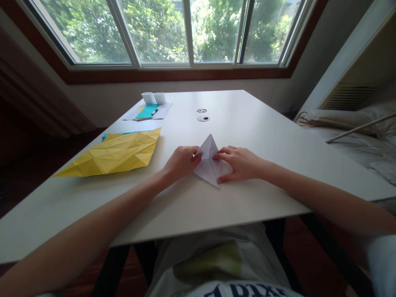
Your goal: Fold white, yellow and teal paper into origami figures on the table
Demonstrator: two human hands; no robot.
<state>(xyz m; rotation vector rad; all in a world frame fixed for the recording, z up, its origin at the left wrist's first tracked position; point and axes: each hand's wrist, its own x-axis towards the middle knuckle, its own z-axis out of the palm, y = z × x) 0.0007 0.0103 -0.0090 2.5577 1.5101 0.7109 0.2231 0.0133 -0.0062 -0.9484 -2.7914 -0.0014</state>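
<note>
On the white table (253,136) in front of me lay a folded white paper (209,165), creased into a kite-like shape with one point toward the window (163,31) and the other toward me. My left hand (182,161) pinched its left edge between thumb and fingertips, the other fingers curled in. My right hand (239,163) lay flat over the paper's right side, fingers spread and pressing it to the tabletop, gripping nothing. Well off to my left sat a large creased yellow sheet (116,154) with a blue edge showing beneath its far side. Farther back lay a teal sheet (148,110) on white paper, a pen (154,111) across it, and two small white boxes (154,97) just beyond.
</note>
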